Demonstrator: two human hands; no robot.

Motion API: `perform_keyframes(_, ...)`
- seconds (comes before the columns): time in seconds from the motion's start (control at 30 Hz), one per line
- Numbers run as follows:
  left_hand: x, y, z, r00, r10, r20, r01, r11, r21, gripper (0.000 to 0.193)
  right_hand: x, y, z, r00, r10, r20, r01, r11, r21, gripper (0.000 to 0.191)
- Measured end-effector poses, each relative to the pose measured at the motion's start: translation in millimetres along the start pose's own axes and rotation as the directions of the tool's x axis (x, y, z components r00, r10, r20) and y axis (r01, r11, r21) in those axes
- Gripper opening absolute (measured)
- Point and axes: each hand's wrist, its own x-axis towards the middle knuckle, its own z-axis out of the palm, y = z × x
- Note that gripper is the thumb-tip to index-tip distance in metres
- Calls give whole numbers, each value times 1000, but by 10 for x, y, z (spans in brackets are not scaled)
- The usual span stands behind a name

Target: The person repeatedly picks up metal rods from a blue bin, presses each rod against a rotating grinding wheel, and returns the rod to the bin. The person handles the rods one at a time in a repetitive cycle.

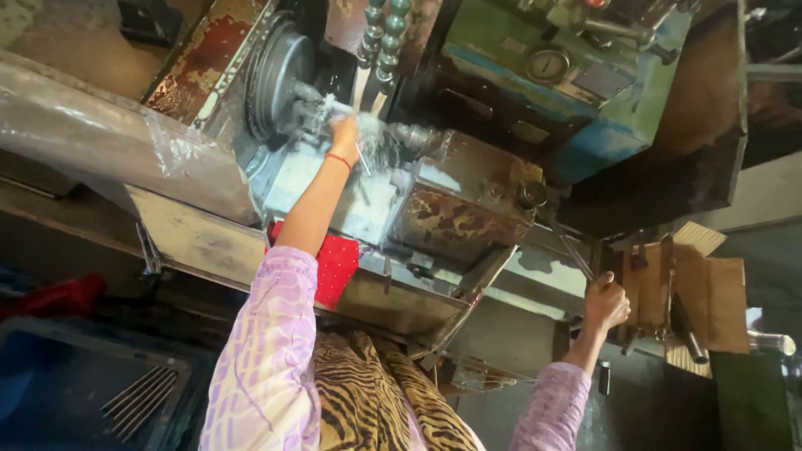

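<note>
My left hand (344,134) reaches up into the wet work area of a lathe-like machine, next to the round metal chuck (280,77). White coolant sprays over the fingers, so I cannot tell what they hold; a thin metal rod (364,160) shows just below the hand. A red thread band circles that wrist. My right hand (605,303) is closed around a long metal lever handle (575,250) at the machine's right side. Both arms wear lilac patterned sleeves.
A rusty metal splash tray (434,219) sits under the chuck, with a red cloth (336,266) hanging over its front edge. A green machine housing with a round gauge (547,63) stands behind. A blue crate holding thin metal rods (138,401) lies lower left. Cardboard pieces (710,301) sit right.
</note>
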Motion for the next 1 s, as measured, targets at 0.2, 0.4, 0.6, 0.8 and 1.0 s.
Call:
perform_keyframes(0.2, 4, -16, -2, 1000, -9, 11, 10, 1000, -19, 30, 2, -3, 6, 1000, 3, -12, -3, 999, 32, 58)
perform_keyframes(0.4, 38, 1, 1, 999, -11, 33, 12, 1000, -28, 30, 1, -53, 30, 999, 31, -9, -31, 999, 15, 59)
perform_keyframes(0.6, 44, 23, -56, 998, -18, 58, 21, 998, -55, 31, -30, -78, 33, 1000, 7, -20, -7, 1000, -1, 57)
perform_keyframes(0.8, 34, 77, -124, 988, -31, 150, 54, 987, -150, 32, -189, -61, -1, 999, 42, 32, -42, 999, -4, 59)
perform_keyframes(1.0, 28, 121, -149, 991, -25, 134, 48, 984, -171, 32, -261, -90, -53, 999, 45, -1, -45, 999, 3, 57)
